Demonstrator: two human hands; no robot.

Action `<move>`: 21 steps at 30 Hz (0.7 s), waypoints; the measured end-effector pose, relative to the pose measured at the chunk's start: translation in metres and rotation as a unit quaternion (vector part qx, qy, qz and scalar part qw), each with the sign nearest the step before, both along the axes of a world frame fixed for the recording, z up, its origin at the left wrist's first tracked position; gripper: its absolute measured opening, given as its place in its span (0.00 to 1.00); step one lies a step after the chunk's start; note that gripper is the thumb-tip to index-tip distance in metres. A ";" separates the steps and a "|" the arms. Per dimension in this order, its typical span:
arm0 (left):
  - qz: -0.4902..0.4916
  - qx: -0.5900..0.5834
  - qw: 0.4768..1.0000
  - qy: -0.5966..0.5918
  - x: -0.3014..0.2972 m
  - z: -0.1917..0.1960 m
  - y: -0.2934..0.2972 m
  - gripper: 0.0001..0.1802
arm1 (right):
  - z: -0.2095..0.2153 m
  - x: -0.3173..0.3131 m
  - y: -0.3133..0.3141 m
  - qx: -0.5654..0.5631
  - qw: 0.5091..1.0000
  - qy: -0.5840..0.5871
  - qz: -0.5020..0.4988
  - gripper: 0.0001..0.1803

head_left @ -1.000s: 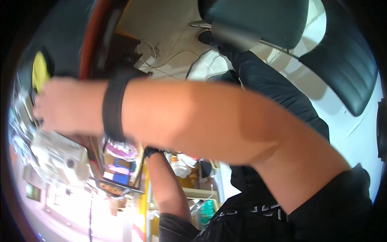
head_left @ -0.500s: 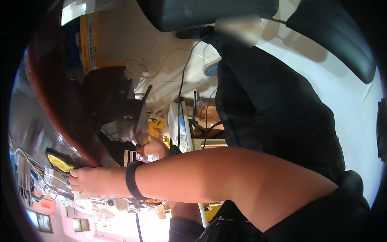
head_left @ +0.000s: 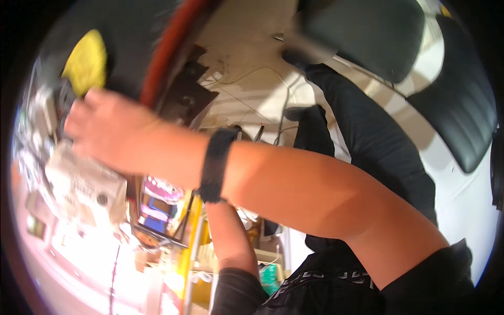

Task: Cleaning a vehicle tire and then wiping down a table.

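My right hand (head_left: 107,126), with a black band (head_left: 216,165) on its wrist, reaches over the dark table (head_left: 128,47). Its fingers are curled and smeared by motion. At the fingertips is a soft, flat yellow-and-black pad (head_left: 86,63), its yellow face showing; the hand seems to grip its lower edge, and I cannot tell its exact kind. My left forearm (head_left: 228,233) passes beneath the right one, which hides the left hand.
A pale printed box or bag (head_left: 86,184) stands beside the right hand, near blurred cables and clutter. The table has a red-brown edge (head_left: 168,47). Black chairs (head_left: 367,37) stand at upper right. A cable (head_left: 286,105) crosses the floor.
The view has swung, so table and right hand look larger. More of the pad's yellow face shows, still at the right fingertips. The left hand, partly visible before, is now behind the right arm.
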State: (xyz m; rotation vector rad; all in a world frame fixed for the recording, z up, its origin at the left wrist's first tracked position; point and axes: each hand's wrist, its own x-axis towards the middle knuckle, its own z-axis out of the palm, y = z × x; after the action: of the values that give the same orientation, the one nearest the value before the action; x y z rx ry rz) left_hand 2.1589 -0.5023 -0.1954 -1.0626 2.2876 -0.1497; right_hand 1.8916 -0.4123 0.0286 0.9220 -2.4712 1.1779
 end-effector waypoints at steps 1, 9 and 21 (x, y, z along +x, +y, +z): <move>0.014 0.000 1.000 0.011 -0.006 0.009 -0.003 0.36 | 0.010 -0.003 -0.007 0.006 1.000 -0.003 0.021 0.07; 0.141 -0.088 0.923 0.346 -0.036 0.159 0.072 0.41 | 0.050 -0.010 0.005 -0.080 0.992 0.004 0.102 0.32; 0.263 0.030 0.708 0.655 0.024 0.354 0.168 0.18 | 0.180 0.131 0.131 0.186 0.551 -0.252 0.774 0.20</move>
State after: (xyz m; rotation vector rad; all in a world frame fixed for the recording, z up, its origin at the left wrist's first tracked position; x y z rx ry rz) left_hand 2.1827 -0.3341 0.1584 -2.1642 2.8330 1.3192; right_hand 2.0230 -0.2811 0.2088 3.7130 -1.6249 1.1957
